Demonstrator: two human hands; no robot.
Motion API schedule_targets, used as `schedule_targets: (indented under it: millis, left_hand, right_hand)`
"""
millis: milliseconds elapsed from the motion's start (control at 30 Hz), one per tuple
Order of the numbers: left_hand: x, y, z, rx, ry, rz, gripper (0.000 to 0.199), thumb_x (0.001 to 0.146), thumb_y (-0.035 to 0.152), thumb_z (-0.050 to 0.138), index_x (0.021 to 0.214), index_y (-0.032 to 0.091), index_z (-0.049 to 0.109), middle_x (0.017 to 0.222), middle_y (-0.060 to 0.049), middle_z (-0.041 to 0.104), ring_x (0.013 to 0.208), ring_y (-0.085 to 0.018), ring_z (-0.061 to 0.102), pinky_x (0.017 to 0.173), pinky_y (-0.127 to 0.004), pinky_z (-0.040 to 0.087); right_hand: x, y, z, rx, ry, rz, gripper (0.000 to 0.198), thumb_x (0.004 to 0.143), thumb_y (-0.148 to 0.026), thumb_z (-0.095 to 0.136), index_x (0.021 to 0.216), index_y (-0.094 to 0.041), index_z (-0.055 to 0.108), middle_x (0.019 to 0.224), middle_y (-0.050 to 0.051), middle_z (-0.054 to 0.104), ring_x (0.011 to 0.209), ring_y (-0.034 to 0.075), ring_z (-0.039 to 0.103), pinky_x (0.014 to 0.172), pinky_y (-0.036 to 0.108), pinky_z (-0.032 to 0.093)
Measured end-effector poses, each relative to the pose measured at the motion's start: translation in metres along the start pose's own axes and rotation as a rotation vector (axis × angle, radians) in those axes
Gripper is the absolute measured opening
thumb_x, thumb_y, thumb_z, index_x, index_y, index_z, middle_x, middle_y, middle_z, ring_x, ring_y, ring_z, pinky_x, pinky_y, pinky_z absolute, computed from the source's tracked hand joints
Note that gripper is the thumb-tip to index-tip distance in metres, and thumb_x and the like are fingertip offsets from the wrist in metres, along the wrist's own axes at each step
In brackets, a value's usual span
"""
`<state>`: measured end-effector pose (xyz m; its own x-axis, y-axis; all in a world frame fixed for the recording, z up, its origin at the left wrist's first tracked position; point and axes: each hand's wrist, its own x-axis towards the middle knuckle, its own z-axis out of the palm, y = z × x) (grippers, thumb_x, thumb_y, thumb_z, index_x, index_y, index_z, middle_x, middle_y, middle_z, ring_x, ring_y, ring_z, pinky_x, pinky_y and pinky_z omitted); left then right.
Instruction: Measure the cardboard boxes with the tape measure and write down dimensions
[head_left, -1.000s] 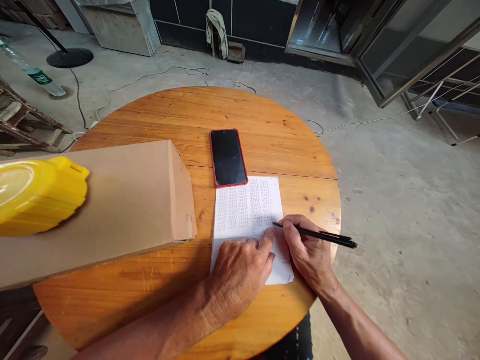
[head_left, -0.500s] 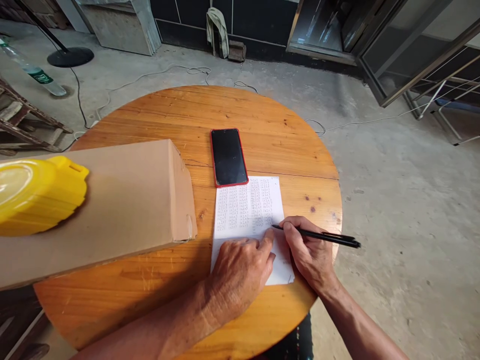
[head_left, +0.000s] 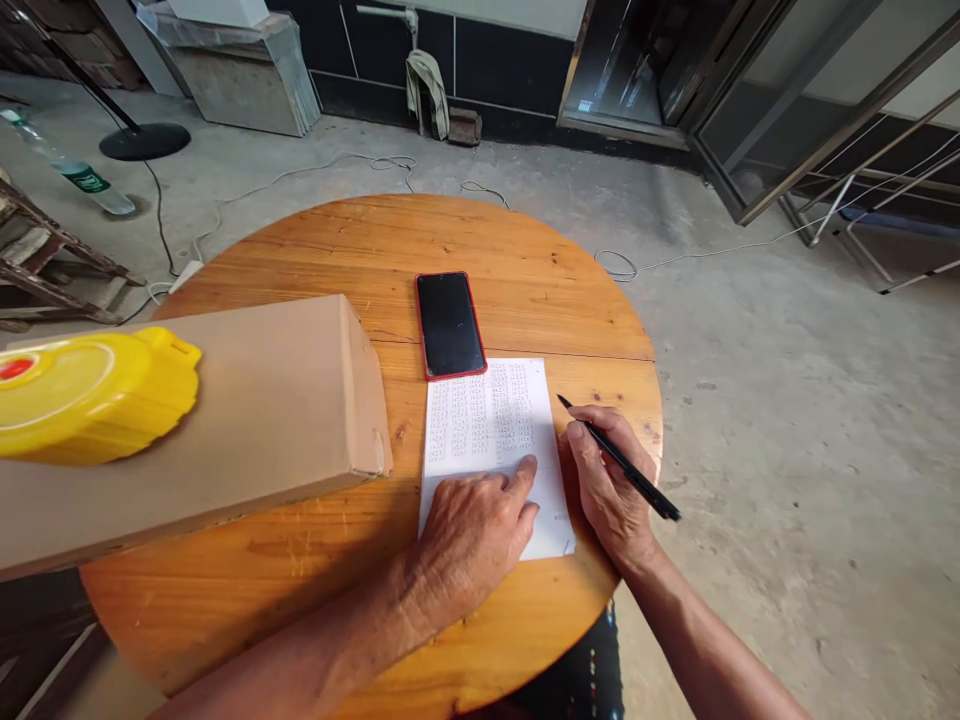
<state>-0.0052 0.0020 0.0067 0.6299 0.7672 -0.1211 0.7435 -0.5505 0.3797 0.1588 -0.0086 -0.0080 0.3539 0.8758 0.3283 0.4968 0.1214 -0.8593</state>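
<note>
We've got a black pen [head_left: 620,459] pinched in our right hand [head_left: 611,500] by the round table [head_left: 532,275]'s right edge, tip just off the paper [head_left: 484,430]. Our left hand [head_left: 472,530] is loosely spread on that written-on paper, which sits toward the near right edge, a red-cased phone [head_left: 451,325] overlapping its far left corner.

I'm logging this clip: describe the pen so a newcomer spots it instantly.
On the round wooden table lies a white sheet. Just beyond its right edge, the right hand's grip holds the pen: slim, black, unlike the flat, red-edged phone at the sheet's far end.
</note>
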Motion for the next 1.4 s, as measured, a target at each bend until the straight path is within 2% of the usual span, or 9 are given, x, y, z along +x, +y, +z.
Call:
schedule_targets:
  millis: [100,233,367,467,567,667,867,1067,1400]
  left_hand:
    - [-0.003,0.004,-0.005,0.003,-0.027,-0.008,0.044,0.09,0.026,0.054,0.133,0.02,0.051,0.087,-0.005,0.072,0.08,-0.027,0.069,0.067,-0.037,0.051]
    - [-0.021,0.012,-0.014,0.044,-0.03,0.027,0.039,0.088,0.024,0.056,0.125,0.015,0.056,0.094,-0.009,0.068,0.091,-0.029,0.064,0.079,-0.044,0.052]
    - [-0.049,0.01,-0.02,0.075,-0.031,0.037,0.026,0.089,0.02,0.052,0.111,0.015,0.063,0.096,-0.01,0.064,0.095,-0.029,0.06,0.085,-0.047,0.05]
    - [-0.071,0.001,-0.018,0.069,0.039,-0.027,0.024,0.089,0.016,0.05,0.108,0.017,0.065,0.099,-0.01,0.062,0.099,-0.028,0.058,0.086,-0.044,0.051]
    - [-0.089,-0.01,-0.006,0.071,0.185,-0.062,0.03,0.088,0.015,0.051,0.115,0.018,0.064,0.118,-0.013,0.058,0.11,-0.029,0.054,0.091,-0.045,0.05]
    - [-0.103,-0.018,0.012,0.083,0.332,-0.07,0.035,0.087,0.017,0.054,0.12,0.02,0.063,0.135,-0.014,0.05,0.123,-0.032,0.047,0.098,-0.049,0.045]
    - [-0.114,-0.015,0.035,0.04,0.468,-0.085,0.037,0.09,0.023,0.052,0.126,0.024,0.06,0.142,-0.011,0.05,0.131,-0.03,0.043,0.103,-0.05,0.041]
    - [-0.11,-0.005,0.037,0.006,0.467,-0.092,0.041,0.09,0.03,0.054,0.13,0.023,0.058,0.145,-0.011,0.046,0.135,-0.031,0.038,0.109,-0.053,0.034]
    - [-0.115,0.004,0.027,-0.058,0.417,-0.125,0.042,0.092,0.033,0.051,0.133,0.024,0.055,0.147,-0.009,0.043,0.138,-0.029,0.032,0.114,-0.051,0.026]
  right_hand:
    - [0.002,0.001,0.001,-0.066,-0.024,-0.086,0.015,0.091,-0.017,0.054,0.101,-0.023,0.064,0.097,0.003,0.064,0.091,0.018,0.061,0.085,0.033,0.046]
    - [0.004,-0.002,-0.007,-0.124,-0.14,-0.194,0.03,0.091,-0.011,0.047,0.114,-0.024,0.06,0.103,0.005,0.063,0.097,0.02,0.06,0.086,0.035,0.048]
    - [0.01,-0.011,-0.017,-0.408,-0.3,-0.333,0.045,0.087,-0.006,0.046,0.128,-0.023,0.055,0.116,0.011,0.06,0.104,0.025,0.057,0.086,0.039,0.046]
    - [0.018,-0.012,-0.013,-0.63,-0.415,-0.428,0.039,0.089,-0.008,0.047,0.123,-0.022,0.061,0.114,0.013,0.063,0.102,0.029,0.056,0.086,0.043,0.043]
    - [0.02,-0.007,-0.006,-0.654,-0.469,-0.476,0.039,0.089,-0.006,0.045,0.118,-0.024,0.064,0.112,0.011,0.066,0.101,0.029,0.059,0.086,0.043,0.043]
    - [0.01,0.0,-0.007,-0.61,-0.4,-0.45,0.047,0.087,-0.001,0.039,0.121,-0.023,0.062,0.119,0.011,0.065,0.105,0.027,0.06,0.087,0.043,0.045]
    - [-0.012,0.023,-0.022,-0.449,-0.131,-0.307,0.038,0.087,-0.008,0.034,0.107,-0.015,0.065,0.118,0.016,0.066,0.108,0.025,0.064,0.092,0.042,0.051]
    - [-0.005,0.035,-0.024,-0.315,0.008,-0.208,0.034,0.086,-0.014,0.035,0.094,-0.016,0.068,0.11,0.015,0.071,0.108,0.024,0.066,0.098,0.046,0.05]
    - [-0.005,0.036,-0.027,-0.196,0.041,-0.139,0.03,0.081,-0.02,0.042,0.088,-0.018,0.071,0.106,0.012,0.074,0.105,0.025,0.067,0.099,0.049,0.049]
